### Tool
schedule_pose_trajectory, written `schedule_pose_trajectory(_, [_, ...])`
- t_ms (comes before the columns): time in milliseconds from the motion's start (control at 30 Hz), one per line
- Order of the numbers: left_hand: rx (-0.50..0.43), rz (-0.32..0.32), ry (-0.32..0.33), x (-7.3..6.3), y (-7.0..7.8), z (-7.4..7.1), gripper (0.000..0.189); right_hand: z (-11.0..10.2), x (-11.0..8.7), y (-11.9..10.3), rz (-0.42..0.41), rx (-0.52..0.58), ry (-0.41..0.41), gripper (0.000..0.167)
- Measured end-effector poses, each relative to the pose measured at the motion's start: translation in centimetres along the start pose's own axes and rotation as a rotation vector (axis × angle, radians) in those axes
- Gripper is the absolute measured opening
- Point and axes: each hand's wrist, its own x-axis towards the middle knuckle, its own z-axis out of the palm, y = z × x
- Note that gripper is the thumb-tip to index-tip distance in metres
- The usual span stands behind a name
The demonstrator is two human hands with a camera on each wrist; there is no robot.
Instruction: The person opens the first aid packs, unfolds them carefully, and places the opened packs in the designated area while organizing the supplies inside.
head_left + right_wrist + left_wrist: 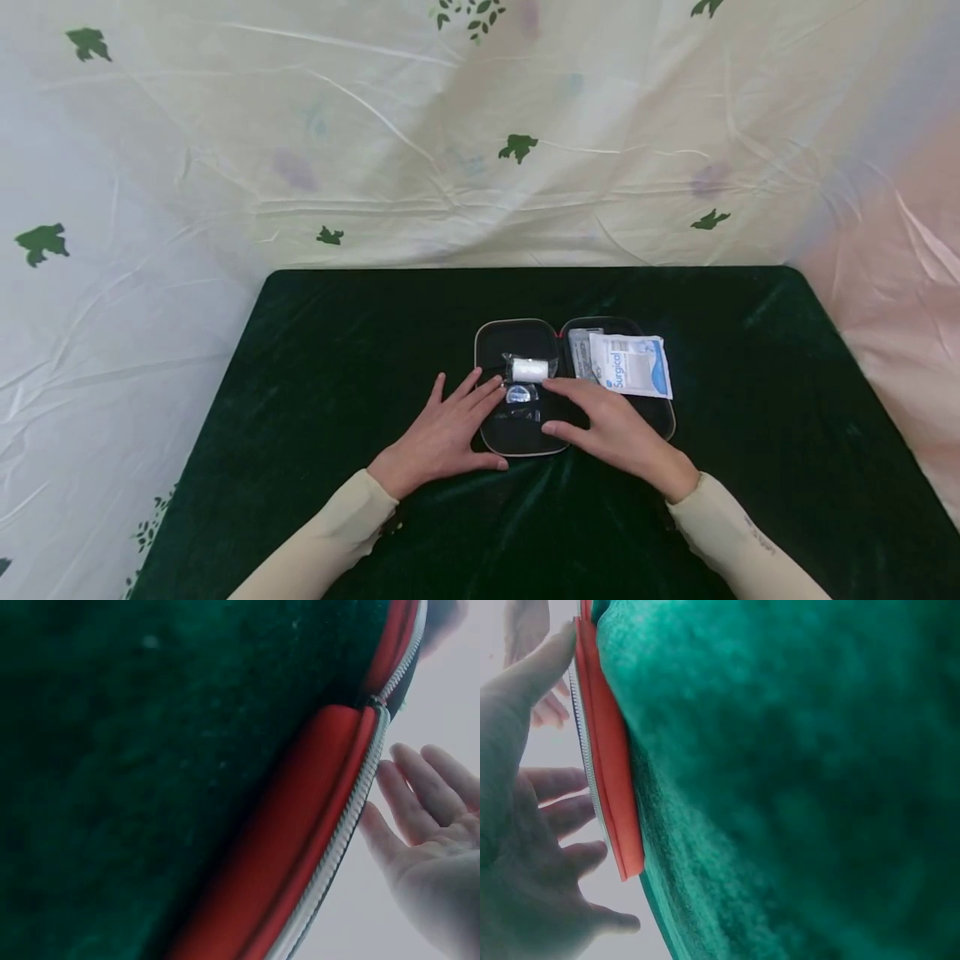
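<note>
A zippered case [517,335], black inside and red outside, lies open like a book on the table. Its left half holds a white roll [530,370] in clear wrap, a small shiny round packet [519,393] and a dark glossy packet [522,415] below that. My left hand [442,433] spreads its straight fingers over the left rim, fingertips close to the roll and the round packet. From the right, my right hand [618,429] reaches across the case's middle, its index fingertip beside the roll and its thumb apart. Both wrist views show the red zippered side next to relaxed fingers.
In the case's right half lie a white and blue packet [633,367] printed "Surgical" and a greyish packet [582,350] partly under it. Dark green velvet covers the table [360,342]. A pale cloth [420,200] with green leaf shapes hangs behind it.
</note>
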Motion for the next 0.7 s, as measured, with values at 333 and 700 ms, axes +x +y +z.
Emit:
schedule_pose_trajectory(333, [-0.035,0.012,-0.005,0.0,-0.5,0.0,0.097,1.0,1.7,-0.5,-0.051,-0.075,-0.100,0.065])
schedule_pose_trajectory(700, [-0.062,0.025,0.023,0.2,-0.8,-0.2,0.097,1.5,2.7,-1.0,-0.074,-0.038,-0.170,0.070])
